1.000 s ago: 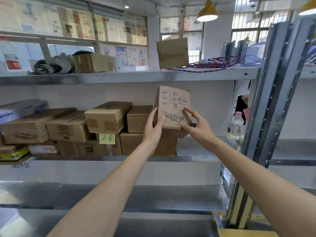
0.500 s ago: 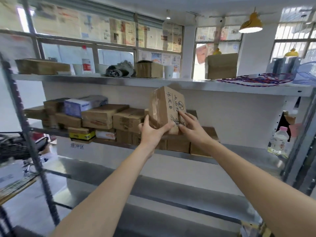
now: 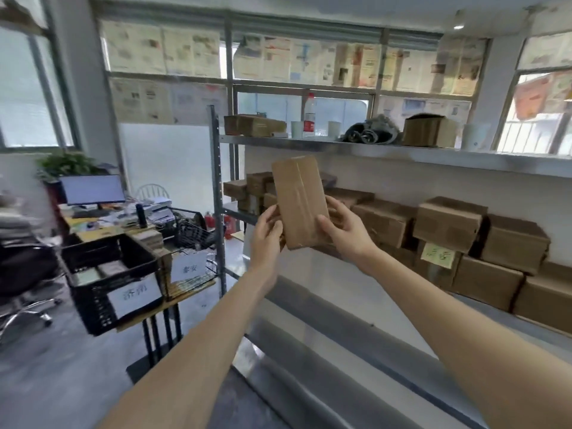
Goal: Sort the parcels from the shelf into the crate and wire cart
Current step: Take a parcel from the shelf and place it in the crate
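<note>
I hold a brown cardboard parcel (image 3: 299,199) upright in front of the shelf, its taped plain side facing me. My left hand (image 3: 268,233) grips its lower left edge and my right hand (image 3: 345,229) grips its lower right side. Several more cardboard parcels (image 3: 448,226) are stacked on the middle shelf (image 3: 483,308) to the right. Down at the left stands a black plastic crate (image 3: 102,274) with a white label. Beside it sits a black wire cart basket (image 3: 192,233), also labelled, with parcels inside.
A metal shelf upright (image 3: 216,193) rises between me and the crate. The top shelf holds a box (image 3: 253,125), cups and a bottle (image 3: 309,117). A desk with a monitor (image 3: 92,188) and an office chair (image 3: 24,274) stand at the far left.
The view has swung left, bringing the crate and wire cart into sight. Both hands have carried the parcel away from the shelf stack and turned it so its plain taped side faces me.
</note>
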`<state>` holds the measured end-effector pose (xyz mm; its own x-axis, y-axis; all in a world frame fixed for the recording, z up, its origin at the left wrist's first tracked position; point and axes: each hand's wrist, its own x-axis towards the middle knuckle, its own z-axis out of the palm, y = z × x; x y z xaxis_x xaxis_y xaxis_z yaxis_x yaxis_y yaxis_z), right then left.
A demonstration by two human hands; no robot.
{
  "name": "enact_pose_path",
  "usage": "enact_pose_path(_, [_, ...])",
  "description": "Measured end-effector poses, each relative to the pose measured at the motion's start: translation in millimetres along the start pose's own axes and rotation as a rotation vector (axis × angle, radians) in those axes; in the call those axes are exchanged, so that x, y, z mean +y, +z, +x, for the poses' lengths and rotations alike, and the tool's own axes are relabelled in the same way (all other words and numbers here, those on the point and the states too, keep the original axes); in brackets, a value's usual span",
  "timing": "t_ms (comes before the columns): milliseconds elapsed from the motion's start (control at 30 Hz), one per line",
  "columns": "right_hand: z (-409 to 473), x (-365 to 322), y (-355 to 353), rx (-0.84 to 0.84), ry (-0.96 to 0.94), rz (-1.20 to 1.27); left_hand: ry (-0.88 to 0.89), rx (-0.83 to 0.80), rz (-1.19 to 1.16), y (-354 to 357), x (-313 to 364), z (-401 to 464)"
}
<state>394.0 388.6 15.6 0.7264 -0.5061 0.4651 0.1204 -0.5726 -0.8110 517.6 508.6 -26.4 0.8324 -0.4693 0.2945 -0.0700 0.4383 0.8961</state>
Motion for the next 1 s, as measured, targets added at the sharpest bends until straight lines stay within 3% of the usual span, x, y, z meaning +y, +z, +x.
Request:
enact_pose_path(133, [34.5, -3.8, 66.9, -0.141, -0.035, 0.063, 0.058, 0.073, 0.158, -59.5, 16.5, 18.6])
enact_pose_path(300, [88.3, 2.5, 147.5, -0.238, -0.036, 0.19, 0.008, 0.2, 0.074, -124.4, 28.1, 60.8])
enact_pose_path(433, [141.9, 14.1, 197.4, -0.286, 0.004, 0.317, 0.078, 0.216, 0.2, -166.6, 38.7, 105.9])
enact_pose_path(700, [249.5, 55.0, 292.5, -0.375, -0.083, 0.266, 0.045, 0.382, 0.325, -235.9, 23.6, 198.3])
enact_pose_path(1000, [309.6, 66.9, 385.9, -0.576, -0.005, 0.3, 0.052, 0.564, 0.546, -325.5, -5.2, 275.0])
